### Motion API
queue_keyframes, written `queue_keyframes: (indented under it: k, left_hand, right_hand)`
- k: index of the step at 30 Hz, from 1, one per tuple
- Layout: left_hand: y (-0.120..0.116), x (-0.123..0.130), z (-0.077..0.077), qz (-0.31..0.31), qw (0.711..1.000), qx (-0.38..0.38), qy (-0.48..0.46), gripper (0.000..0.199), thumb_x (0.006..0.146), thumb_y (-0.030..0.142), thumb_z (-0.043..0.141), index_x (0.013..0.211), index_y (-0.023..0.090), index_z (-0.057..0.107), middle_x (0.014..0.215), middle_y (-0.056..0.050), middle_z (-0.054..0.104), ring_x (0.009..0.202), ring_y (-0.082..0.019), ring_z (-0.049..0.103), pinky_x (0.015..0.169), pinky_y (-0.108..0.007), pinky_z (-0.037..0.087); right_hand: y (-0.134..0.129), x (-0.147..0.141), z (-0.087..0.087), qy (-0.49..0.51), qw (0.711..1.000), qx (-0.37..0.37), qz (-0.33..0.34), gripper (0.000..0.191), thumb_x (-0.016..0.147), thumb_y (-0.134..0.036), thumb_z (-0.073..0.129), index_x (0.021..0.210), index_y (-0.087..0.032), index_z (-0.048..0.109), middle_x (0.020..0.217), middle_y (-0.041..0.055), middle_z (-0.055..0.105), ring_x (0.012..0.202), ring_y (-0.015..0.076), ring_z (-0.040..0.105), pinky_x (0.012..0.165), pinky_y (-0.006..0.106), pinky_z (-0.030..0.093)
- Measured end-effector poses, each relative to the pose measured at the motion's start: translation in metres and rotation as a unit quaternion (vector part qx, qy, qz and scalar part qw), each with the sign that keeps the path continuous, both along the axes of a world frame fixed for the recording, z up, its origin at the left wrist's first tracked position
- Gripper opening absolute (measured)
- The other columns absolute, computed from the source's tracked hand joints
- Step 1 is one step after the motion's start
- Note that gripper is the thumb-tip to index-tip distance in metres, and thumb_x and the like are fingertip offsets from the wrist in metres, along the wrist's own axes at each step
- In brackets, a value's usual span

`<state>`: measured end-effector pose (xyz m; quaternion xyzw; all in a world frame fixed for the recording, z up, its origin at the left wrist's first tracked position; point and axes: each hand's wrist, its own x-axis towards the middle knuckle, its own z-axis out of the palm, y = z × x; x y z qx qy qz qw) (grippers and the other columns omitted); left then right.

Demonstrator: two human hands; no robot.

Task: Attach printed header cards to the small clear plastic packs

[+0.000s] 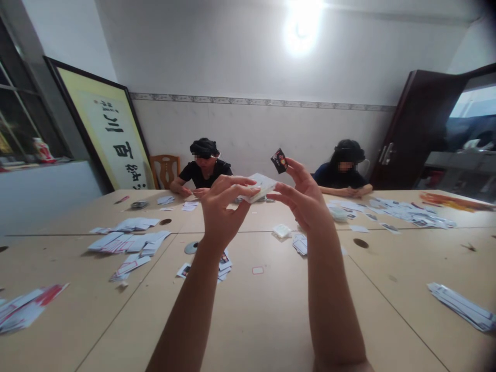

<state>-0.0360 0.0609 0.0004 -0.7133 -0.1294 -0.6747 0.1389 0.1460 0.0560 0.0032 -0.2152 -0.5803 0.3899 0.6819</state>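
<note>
My left hand (227, 206) is raised over the table and grips a thin stack of small translucent white plastic sleeves (260, 186), held nearly flat. Beside it, my right hand (304, 196) pinches a small dark printed card (279, 160) upright between thumb and index finger. The lower fingers of my right hand reach to the right edge of the sleeves; whether they press on them I cannot tell. Below the hands, a small white pile (281, 231) and some white cards (299, 244) lie on the table. Printed photo cards (225, 262) are partly hidden by my left forearm.
White cards and envelopes (116, 243) are spread on the left of the table (263, 320), with more paper cards (406, 212) at the far right. A long stack (461, 305) lies near right. Two people sit opposite. A red-outlined label (258, 270) lies in the middle.
</note>
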Motion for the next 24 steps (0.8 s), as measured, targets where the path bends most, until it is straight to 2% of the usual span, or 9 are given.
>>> queue_keyframes:
  k: [5,7,12,16,19,22,24]
  left_hand:
    - [-0.001,-0.001,0.001,-0.042,0.998,-0.026,0.028,0.017,0.084,0.008,0.075,0.085,0.025,0.078,0.098,-0.001,0.075,0.09,-0.014,0.071,0.083,-0.03,0.057]
    - [-0.003,-0.004,0.003,-0.058,0.995,-0.046,0.06,0.016,0.088,0.011,0.074,0.09,0.026,0.079,0.099,-0.003,0.075,0.093,-0.015,0.071,0.083,-0.03,0.058]
    - [-0.008,-0.011,0.008,-0.07,0.983,-0.093,0.139,0.019,0.093,0.014,0.069,0.103,0.027,0.079,0.101,-0.004,0.077,0.094,-0.017,0.071,0.082,-0.031,0.057]
    - [-0.008,-0.012,0.007,-0.065,0.982,-0.105,0.142,0.028,0.093,0.014,0.069,0.116,0.03,0.076,0.104,-0.003,0.076,0.095,-0.016,0.07,0.087,-0.03,0.056]
    - [-0.005,-0.008,0.005,-0.101,0.979,-0.132,0.114,0.025,0.093,0.022,0.072,0.116,0.031,0.076,0.114,-0.004,0.074,0.102,-0.017,0.07,0.085,-0.029,0.06]
    - [-0.004,0.0,0.002,-0.144,0.974,-0.174,0.019,0.025,0.086,0.03,0.08,0.111,0.028,0.076,0.122,-0.006,0.069,0.102,-0.019,0.07,0.078,-0.028,0.064]
    - [-0.007,0.007,0.0,-0.125,0.975,-0.175,-0.058,0.026,0.08,0.034,0.085,0.103,0.025,0.077,0.118,-0.006,0.068,0.097,-0.018,0.07,0.071,-0.026,0.065]
  right_hand:
    - [0.001,-0.001,0.0,0.003,1.0,0.01,-0.007,0.074,0.066,-0.036,0.09,0.133,-0.036,0.057,0.159,0.0046,0.041,0.121,0.031,0.067,0.106,0.05,0.056]
    - [-0.001,0.002,-0.001,-0.019,0.999,0.029,0.012,0.078,0.065,-0.032,0.092,0.134,-0.04,0.057,0.16,0.0018,0.038,0.125,0.0325,0.065,0.106,0.051,0.056]
    - [-0.005,0.012,-0.001,-0.109,0.99,0.021,0.091,0.079,0.065,-0.027,0.093,0.135,-0.043,0.058,0.163,-0.0004,0.037,0.107,0.0284,0.073,0.094,0.05,0.063]
    - [-0.003,0.014,-0.002,-0.1,0.987,0.0,0.129,0.076,0.064,-0.022,0.093,0.131,-0.041,0.062,0.159,-0.0001,0.042,0.102,0.0235,0.073,0.091,0.043,0.063]
    - [-0.002,0.008,-0.001,-0.074,0.986,-0.04,0.147,0.079,0.06,-0.02,0.094,0.129,-0.036,0.062,0.157,0.0032,0.044,0.095,0.0205,0.073,0.089,0.041,0.062]
    - [-0.004,0.001,0.002,-0.034,0.989,-0.06,0.132,0.08,0.057,-0.021,0.094,0.128,-0.034,0.06,0.158,0.004,0.041,0.092,0.0194,0.072,0.08,0.037,0.063]
    - [-0.006,-0.003,0.004,-0.01,0.993,-0.057,0.101,0.08,0.057,-0.025,0.093,0.128,-0.035,0.059,0.157,0.0034,0.041,0.094,0.0203,0.071,0.076,0.036,0.063]
